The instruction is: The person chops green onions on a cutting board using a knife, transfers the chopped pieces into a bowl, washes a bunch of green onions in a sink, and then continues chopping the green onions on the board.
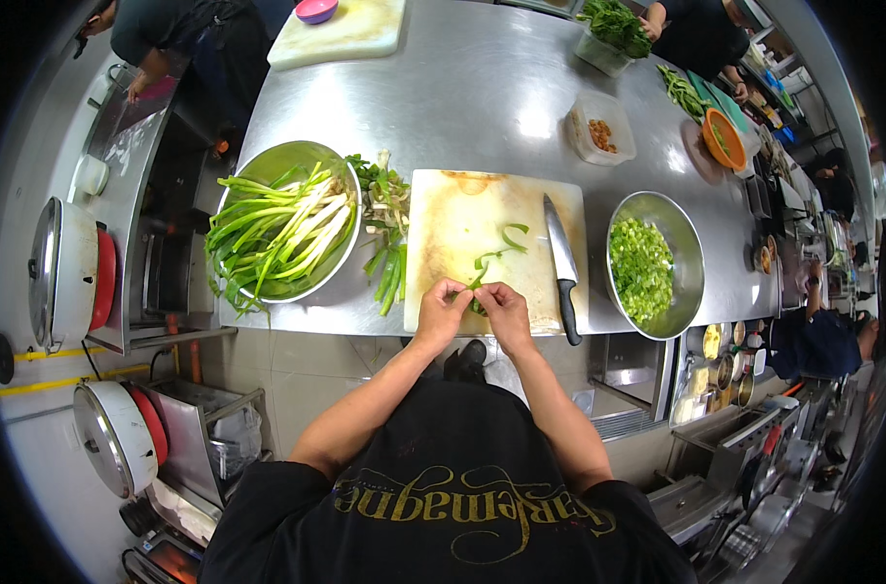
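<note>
My left hand (441,312) and my right hand (504,312) meet at the front edge of a white cutting board (450,226), both pinching a green onion leaf (477,280) between the fingertips. More green strips (514,239) lie curled on the board beyond. On the board's right side rests a chef's knife (561,248), its black handle towards me. A steel bowl (349,252) heaped with whole green onions (297,226) stands at left. Trimmed stalks and roots (388,212) lie between bowl and board. Chopped green onion (640,270) fills part of another steel bowl (694,285) at right.
A plastic container (578,131) with brown pieces and a tub of leafy greens (605,58) stand farther back on the steel table (472,87). An orange bowl (724,139) is at back right, a second cutting board (340,33) at back left. Several co-workers stand around.
</note>
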`<act>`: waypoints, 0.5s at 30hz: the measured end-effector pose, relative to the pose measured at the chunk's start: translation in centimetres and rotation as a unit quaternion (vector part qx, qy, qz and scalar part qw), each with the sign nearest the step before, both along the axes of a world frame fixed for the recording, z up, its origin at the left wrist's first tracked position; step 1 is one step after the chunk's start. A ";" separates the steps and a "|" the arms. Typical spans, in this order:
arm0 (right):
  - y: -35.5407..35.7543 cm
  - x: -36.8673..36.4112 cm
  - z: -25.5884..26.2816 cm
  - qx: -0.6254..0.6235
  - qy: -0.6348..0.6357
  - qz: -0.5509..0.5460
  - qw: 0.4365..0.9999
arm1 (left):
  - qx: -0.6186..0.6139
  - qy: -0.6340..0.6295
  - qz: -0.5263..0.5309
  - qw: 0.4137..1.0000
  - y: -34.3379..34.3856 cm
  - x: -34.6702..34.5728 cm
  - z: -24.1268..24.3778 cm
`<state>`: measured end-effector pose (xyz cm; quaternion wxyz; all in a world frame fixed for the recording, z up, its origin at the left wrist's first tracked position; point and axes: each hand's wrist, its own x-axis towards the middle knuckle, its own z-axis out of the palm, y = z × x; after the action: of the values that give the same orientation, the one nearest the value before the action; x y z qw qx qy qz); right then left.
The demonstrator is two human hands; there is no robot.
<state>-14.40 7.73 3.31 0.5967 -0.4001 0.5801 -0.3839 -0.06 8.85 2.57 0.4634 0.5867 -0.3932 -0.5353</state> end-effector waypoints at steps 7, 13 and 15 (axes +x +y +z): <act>-0.1 0.3 -1.1 -0.021 -0.003 0.005 1.000 | 0.071 -0.117 -0.033 0.990 -0.2 1.4 -0.8; -0.3 0.5 1.0 -0.216 0.225 0.114 0.943 | -0.113 -0.282 -0.092 0.948 -1.3 2.9 2.1; -0.5 0.5 0.9 -0.283 0.253 0.119 0.917 | -0.129 -0.366 -0.126 0.913 -1.6 3.0 2.1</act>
<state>-13.93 7.21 4.21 0.3328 -0.7019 0.5272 -0.3443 2.89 7.30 4.72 0.2877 0.6223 -0.6712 -0.2820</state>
